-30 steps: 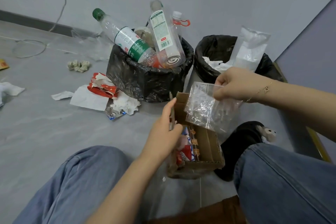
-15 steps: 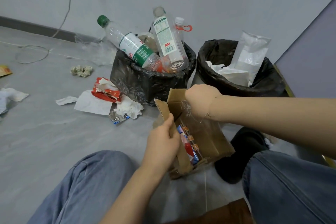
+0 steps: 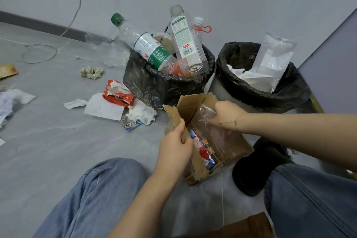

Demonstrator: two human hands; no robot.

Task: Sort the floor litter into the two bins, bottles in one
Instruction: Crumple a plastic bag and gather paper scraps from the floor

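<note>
A brown cardboard box (image 3: 237, 149) sits open on the floor between my knees. My left hand (image 3: 174, 149) grips its near flap. My right hand (image 3: 225, 113) pinches a clear plastic bag (image 3: 209, 127) and holds it inside the box, beside a red and blue wrapper (image 3: 204, 153). Behind stand two bins with black liners. The left bin (image 3: 154, 87) holds several plastic bottles, among them a green-capped bottle (image 3: 146, 46). The right bin (image 3: 289, 91) holds white paper and a clear bag.
Litter lies on the grey floor to the left: a red and white wrapper (image 3: 117, 92), white paper sheets (image 3: 104, 107), a crumpled tissue (image 3: 142, 114), a twisted paper wad (image 3: 91, 71). A cable (image 3: 38, 54) loops near the wall. My black shoe (image 3: 255, 166) sits right of the box.
My right hand came down from above the box and pushed the clear plastic bag into it. My left hand stayed on the flap, and the view shifted slightly.
</note>
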